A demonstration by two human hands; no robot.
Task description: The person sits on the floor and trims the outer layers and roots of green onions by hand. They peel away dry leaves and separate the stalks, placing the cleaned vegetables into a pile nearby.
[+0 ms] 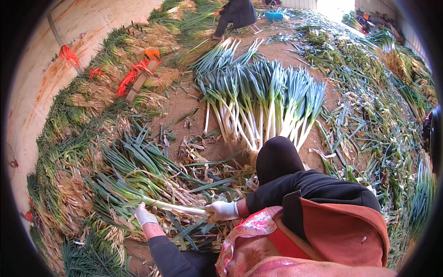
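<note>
A single long green onion (176, 207), white in the stalk and green in the leaves, lies across both of my gloved hands. My left hand (145, 215) grips it where the leaves begin. Around its root end closes my right hand (223, 210), which hides that tip. Under and beyond the stalk is a heap of untrimmed green onions (142, 161) with dry outer leaves. In front of my knee, a row of cleaner green onions (263, 100) lies on the soil, white ends towards me.
Leaf scraps (367, 114) cover the ground on the right. Along the left wall (31, 114), bundled green onions (86, 100) lie beside red plastic ties (128, 81) and a wooden piece (138, 85). Another person (238, 15) sits at the back near a blue basin (274, 16).
</note>
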